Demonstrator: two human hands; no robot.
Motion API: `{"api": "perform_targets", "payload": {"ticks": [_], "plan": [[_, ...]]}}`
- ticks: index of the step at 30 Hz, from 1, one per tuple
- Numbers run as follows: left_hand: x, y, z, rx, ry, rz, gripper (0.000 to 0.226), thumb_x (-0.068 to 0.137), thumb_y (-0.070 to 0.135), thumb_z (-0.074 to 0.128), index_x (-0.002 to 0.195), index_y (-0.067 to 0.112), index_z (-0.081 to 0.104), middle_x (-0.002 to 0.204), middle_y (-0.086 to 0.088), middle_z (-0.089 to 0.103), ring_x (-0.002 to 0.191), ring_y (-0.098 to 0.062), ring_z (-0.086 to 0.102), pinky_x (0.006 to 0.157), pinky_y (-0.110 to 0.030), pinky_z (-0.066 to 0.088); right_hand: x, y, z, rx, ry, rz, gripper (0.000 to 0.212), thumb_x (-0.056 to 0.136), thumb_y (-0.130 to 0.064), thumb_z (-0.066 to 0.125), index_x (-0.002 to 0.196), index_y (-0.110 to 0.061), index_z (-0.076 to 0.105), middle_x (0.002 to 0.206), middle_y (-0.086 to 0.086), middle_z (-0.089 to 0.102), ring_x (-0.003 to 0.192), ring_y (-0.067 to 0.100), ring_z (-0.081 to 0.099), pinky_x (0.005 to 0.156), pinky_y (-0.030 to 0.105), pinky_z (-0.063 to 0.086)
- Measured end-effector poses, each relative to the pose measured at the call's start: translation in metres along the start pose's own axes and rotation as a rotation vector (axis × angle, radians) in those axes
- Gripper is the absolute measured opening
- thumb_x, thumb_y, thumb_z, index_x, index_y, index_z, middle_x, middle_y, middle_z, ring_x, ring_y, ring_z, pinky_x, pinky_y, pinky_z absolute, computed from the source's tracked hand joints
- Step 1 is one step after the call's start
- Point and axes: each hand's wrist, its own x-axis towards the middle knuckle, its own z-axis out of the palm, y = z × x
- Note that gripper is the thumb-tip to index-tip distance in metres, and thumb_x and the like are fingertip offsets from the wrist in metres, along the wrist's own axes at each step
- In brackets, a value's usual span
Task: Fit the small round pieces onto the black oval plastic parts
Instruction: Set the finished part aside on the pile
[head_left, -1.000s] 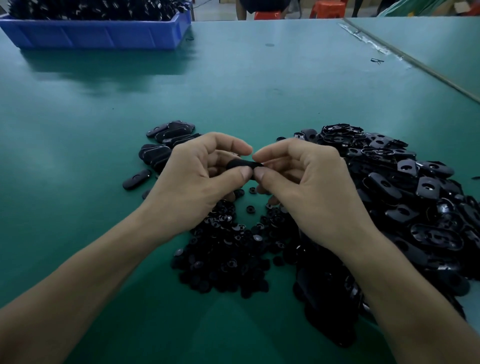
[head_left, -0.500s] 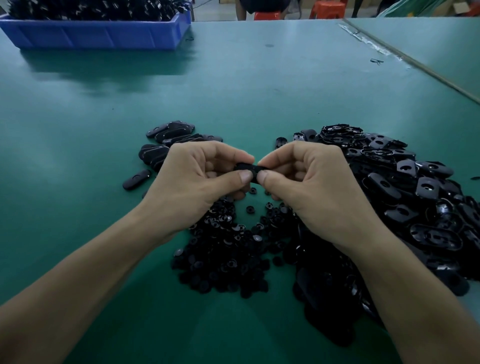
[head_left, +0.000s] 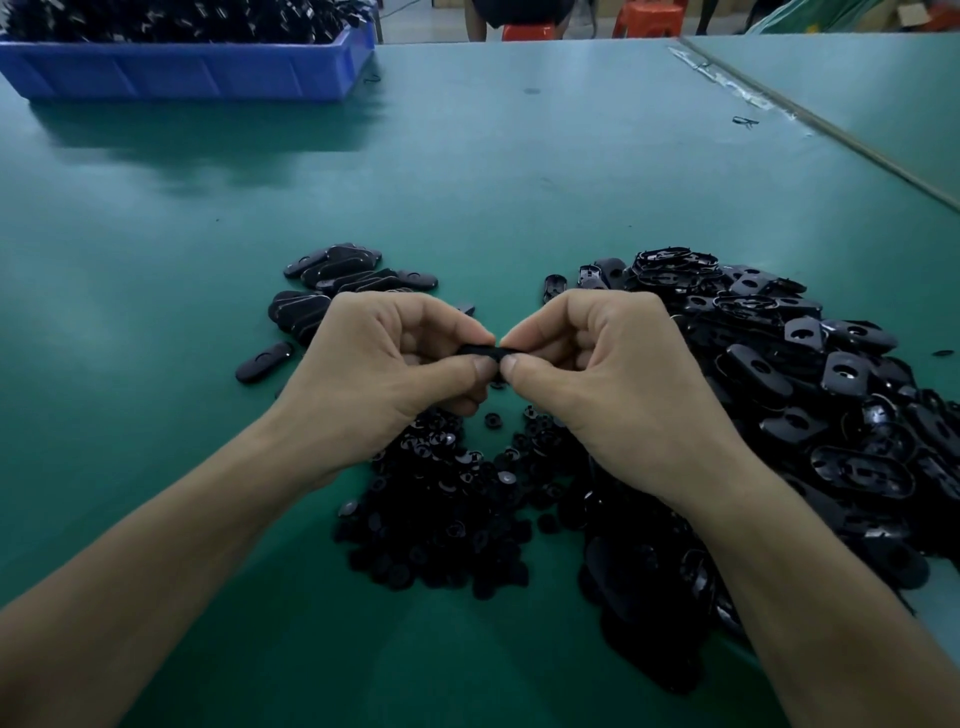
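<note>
My left hand (head_left: 384, 374) and my right hand (head_left: 613, 379) meet above the table, thumbs and forefingers pinching one black oval plastic part (head_left: 483, 352) between them. Most of that part is hidden by my fingers, and I cannot see a round piece on it. Below my hands lies a heap of small round pieces (head_left: 447, 509). A big pile of loose black oval parts (head_left: 810, 395) spreads to the right. A smaller stack of oval parts (head_left: 332, 280) lies behind my left hand.
The green table (head_left: 467, 182) stretches far ahead. A blue bin (head_left: 187, 78) full of black parts stands at the back left. A seam with a second table (head_left: 831, 124) runs along the right. Red stools and a person's legs (head_left: 483, 21) show behind.
Both hands have dropped a little lower and nearer to me, still pinching the same oval part, with the thumbs pressed closer together.
</note>
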Motion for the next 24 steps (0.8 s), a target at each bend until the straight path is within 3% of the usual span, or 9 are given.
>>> {"api": "perform_targets", "payload": {"ticks": [4, 7, 11, 14, 17, 20, 24], "plan": [[0.002, -0.005, -0.002, 0.093, 0.012, 0.018, 0.014, 0.075, 0.002, 0.079, 0.078, 0.014, 0.073, 0.068, -0.009, 0.073, 0.057, -0.017, 0.07, 0.055, -0.021, 0.056, 0.0, 0.0, 0.0, -0.073, 0.002, -0.011, 0.013, 0.085, -0.013, 0.074, 0.078, -0.024, 0.073, 0.066, -0.012, 0.071, 0.06, 0.0, 0.066, 0.058, 0.015, 0.049], [0.004, -0.007, -0.004, 0.099, 0.065, 0.025, 0.016, 0.079, -0.003, 0.075, 0.083, 0.012, 0.072, 0.07, -0.007, 0.074, 0.06, -0.014, 0.071, 0.057, -0.022, 0.057, -0.001, -0.002, 0.0, -0.164, 0.025, -0.036, 0.017, 0.09, -0.011, 0.069, 0.096, -0.025, 0.077, 0.074, -0.014, 0.073, 0.07, 0.0, 0.069, 0.065, 0.015, 0.054], [0.013, -0.008, -0.019, 0.108, 0.282, 0.043, 0.017, 0.085, 0.0, 0.072, 0.087, 0.016, 0.073, 0.066, 0.0, 0.073, 0.06, -0.009, 0.069, 0.056, -0.016, 0.055, 0.0, -0.006, -0.009, -0.424, 0.27, -0.103, 0.022, 0.095, -0.011, 0.063, 0.111, -0.019, 0.076, 0.098, -0.007, 0.076, 0.084, 0.004, 0.069, 0.086, 0.019, 0.055], [0.018, -0.013, -0.034, 0.147, 0.429, 0.027, 0.01, 0.088, 0.006, 0.072, 0.091, 0.016, 0.072, 0.069, -0.003, 0.071, 0.056, -0.004, 0.068, 0.045, -0.009, 0.045, 0.004, -0.006, -0.023, -0.593, 0.416, -0.094, 0.024, 0.096, -0.01, 0.06, 0.113, -0.019, 0.074, 0.105, 0.0, 0.074, 0.093, 0.016, 0.067, 0.091, 0.023, 0.05], [0.02, -0.023, -0.042, 0.238, 0.464, 0.037, 0.012, 0.084, 0.012, 0.077, 0.091, 0.019, 0.071, 0.073, -0.004, 0.072, 0.057, -0.007, 0.069, 0.051, -0.015, 0.052, 0.004, 0.001, -0.029, -0.765, 0.354, 0.003, 0.026, 0.096, -0.014, 0.059, 0.118, -0.021, 0.072, 0.112, 0.005, 0.071, 0.108, 0.028, 0.059, 0.093, 0.036, 0.05], [0.021, -0.033, -0.049, 0.378, 0.481, 0.055, 0.016, 0.079, 0.025, 0.083, 0.085, 0.029, 0.07, 0.069, 0.004, 0.072, 0.057, -0.006, 0.068, 0.05, -0.017, 0.051, 0.002, 0.002, -0.026, -0.896, 0.257, 0.076, 0.027, 0.095, -0.029, 0.061, 0.118, -0.019, 0.071, 0.111, 0.007, 0.068, 0.108, 0.033, 0.054, 0.09, 0.039, 0.045], [0.02, -0.036, -0.052, 0.637, 0.484, 0.154, 0.015, 0.077, 0.035, 0.083, 0.078, 0.037, 0.069, 0.07, 0.013, 0.066, 0.053, 0.005, 0.052, 0.055, -0.004, 0.039, 0.002, 0.0, -0.02, -1.022, 0.235, 0.137, 0.033, 0.092, -0.04, 0.061, 0.117, -0.019, 0.068, 0.111, 0.009, 0.063, 0.11, 0.034, 0.05, 0.091, 0.043, 0.041]]}}
